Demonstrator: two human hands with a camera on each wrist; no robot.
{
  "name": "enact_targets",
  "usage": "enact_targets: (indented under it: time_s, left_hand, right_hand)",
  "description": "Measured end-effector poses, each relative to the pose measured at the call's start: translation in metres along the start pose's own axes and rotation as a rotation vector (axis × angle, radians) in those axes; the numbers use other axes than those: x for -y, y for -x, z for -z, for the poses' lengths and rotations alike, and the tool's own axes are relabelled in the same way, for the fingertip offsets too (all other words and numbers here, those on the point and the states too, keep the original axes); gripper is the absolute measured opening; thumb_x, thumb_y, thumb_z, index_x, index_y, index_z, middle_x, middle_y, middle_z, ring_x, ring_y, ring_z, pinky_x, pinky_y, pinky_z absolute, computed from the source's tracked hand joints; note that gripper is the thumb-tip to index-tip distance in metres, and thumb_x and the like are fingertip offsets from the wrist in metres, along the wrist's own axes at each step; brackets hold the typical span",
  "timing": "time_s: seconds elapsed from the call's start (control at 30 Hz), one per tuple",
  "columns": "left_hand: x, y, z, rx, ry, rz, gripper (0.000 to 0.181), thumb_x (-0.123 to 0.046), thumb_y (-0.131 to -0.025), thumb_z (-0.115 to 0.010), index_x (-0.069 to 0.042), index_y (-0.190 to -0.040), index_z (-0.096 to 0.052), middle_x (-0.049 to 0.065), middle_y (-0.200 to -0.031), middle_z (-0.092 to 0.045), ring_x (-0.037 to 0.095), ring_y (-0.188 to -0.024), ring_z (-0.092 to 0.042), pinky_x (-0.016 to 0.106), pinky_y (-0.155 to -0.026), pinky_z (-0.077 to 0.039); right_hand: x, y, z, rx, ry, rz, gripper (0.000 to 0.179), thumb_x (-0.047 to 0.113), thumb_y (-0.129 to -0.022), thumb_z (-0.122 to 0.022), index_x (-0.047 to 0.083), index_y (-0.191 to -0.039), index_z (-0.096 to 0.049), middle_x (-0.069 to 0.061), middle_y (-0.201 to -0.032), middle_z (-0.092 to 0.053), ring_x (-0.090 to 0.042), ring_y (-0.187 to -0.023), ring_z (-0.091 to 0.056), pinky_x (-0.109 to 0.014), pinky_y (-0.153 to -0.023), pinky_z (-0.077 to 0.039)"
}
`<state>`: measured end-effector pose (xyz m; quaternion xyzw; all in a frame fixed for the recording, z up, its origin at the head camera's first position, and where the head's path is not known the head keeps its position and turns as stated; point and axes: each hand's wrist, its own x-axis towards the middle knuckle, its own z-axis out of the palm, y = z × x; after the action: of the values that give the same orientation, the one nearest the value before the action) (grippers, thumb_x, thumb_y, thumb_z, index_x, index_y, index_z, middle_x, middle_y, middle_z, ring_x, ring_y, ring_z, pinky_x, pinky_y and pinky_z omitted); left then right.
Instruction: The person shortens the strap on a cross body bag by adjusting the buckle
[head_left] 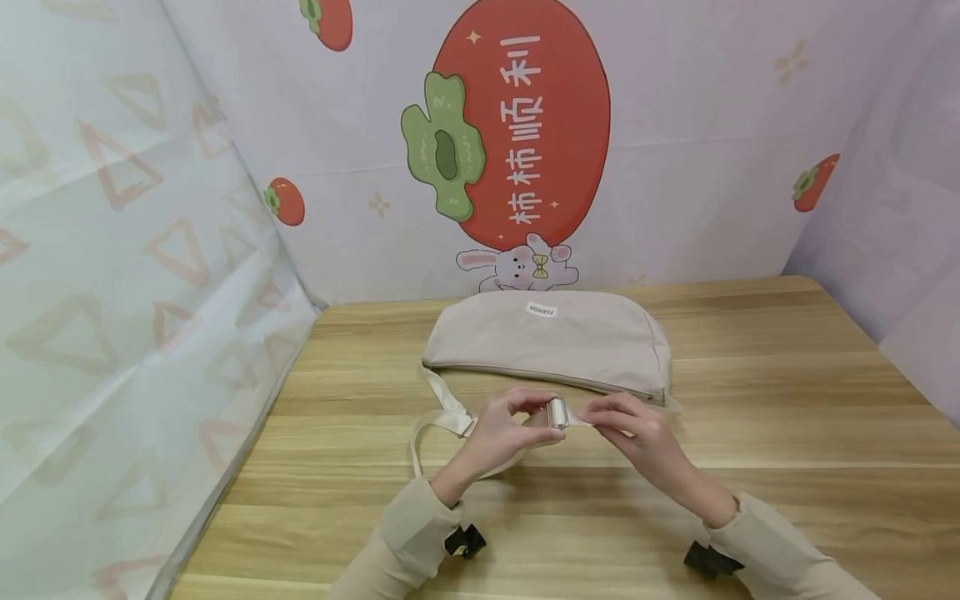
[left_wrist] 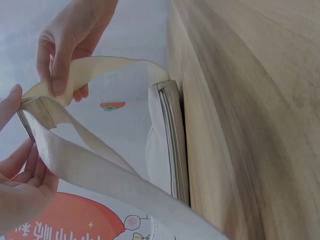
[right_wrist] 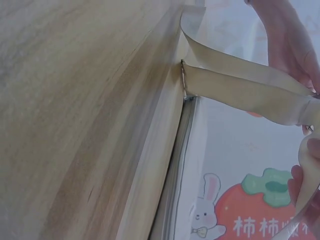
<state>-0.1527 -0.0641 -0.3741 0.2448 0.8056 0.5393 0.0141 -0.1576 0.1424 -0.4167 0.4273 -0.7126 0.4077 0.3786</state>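
Observation:
A beige fabric shoulder bag lies on the table with its zipper edge toward me. My left hand holds a metal strap slider between thumb and fingers, raised in front of the bag. The beige webbing strap passes through this slider and loops down to the left end of the bag. Just right of the slider, my right hand pinches the strap between thumb and fingers. In the right wrist view, the right hand is largely cut off by the frame edge, and two strap runs stretch toward the hands.
The wooden table extends on both sides of the bag. A white cloth backdrop printed with red persimmons and a rabbit stands behind it. Another patterned cloth hangs along the left edge. Dark wrist devices sit under both cuffs.

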Motion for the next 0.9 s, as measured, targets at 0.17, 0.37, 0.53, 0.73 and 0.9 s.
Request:
enact_targets:
  time_s: [0.17,0.37,0.53,0.73,0.9]
  left_hand:
    - [0.018,-0.005,-0.01,0.001,0.024,0.001,0.039,-0.019,-0.066,-0.078,-0.011,-0.102,-0.066,-0.002,-0.098,-0.062,0.014,-0.087,-0.056,0.027,-0.072,-0.047]
    - [0.021,-0.007,-0.016,-0.017,0.027,-0.007,0.039,-0.023,-0.067,-0.077,-0.009,-0.101,-0.065,-0.001,-0.097,-0.061,0.014,-0.086,-0.056,0.028,-0.072,-0.048]
    - [0.02,-0.007,-0.017,-0.036,0.035,-0.023,0.037,-0.017,-0.07,-0.075,-0.005,-0.103,-0.064,0.003,-0.098,-0.061,0.017,-0.088,-0.055,0.027,-0.075,-0.047]
    - [0.002,-0.006,-0.014,-0.045,0.045,-0.022,0.039,-0.008,-0.072,-0.072,0.003,-0.107,-0.059,0.012,-0.1,-0.06,0.026,-0.089,-0.056,0.034,-0.081,-0.046]
    - [-0.009,-0.006,-0.01,-0.056,0.07,0.01,0.039,-0.005,-0.073,-0.07,0.006,-0.109,-0.057,0.015,-0.098,-0.058,0.028,-0.089,-0.054,0.041,-0.082,-0.044]
  right_hand:
    - [-0.001,-0.001,-0.003,-0.039,-0.003,0.015,0.028,0.018,-0.089,-0.051,-0.003,-0.081,-0.068,-0.01,-0.08,-0.062,-0.021,-0.072,-0.059,-0.012,-0.07,-0.046]
    - [0.001,-0.002,-0.007,-0.062,-0.002,-0.03,0.028,0.02,-0.089,-0.052,-0.003,-0.083,-0.067,-0.011,-0.081,-0.062,-0.02,-0.073,-0.06,-0.011,-0.066,-0.047]
    - [0.004,-0.001,-0.006,-0.017,-0.061,-0.156,0.027,0.024,-0.087,-0.053,-0.002,-0.086,-0.062,-0.011,-0.083,-0.062,-0.016,-0.074,-0.061,-0.012,-0.062,-0.048]
    - [0.003,0.0,-0.004,0.078,-0.078,-0.233,0.013,0.003,-0.075,-0.068,0.005,-0.084,-0.059,-0.009,-0.087,-0.063,-0.014,-0.08,-0.06,-0.012,-0.071,-0.046]
    - [-0.004,0.003,-0.003,0.123,-0.06,-0.241,0.037,-0.016,-0.06,-0.07,0.005,-0.089,-0.059,-0.009,-0.091,-0.062,-0.015,-0.087,-0.057,-0.01,-0.082,-0.041]
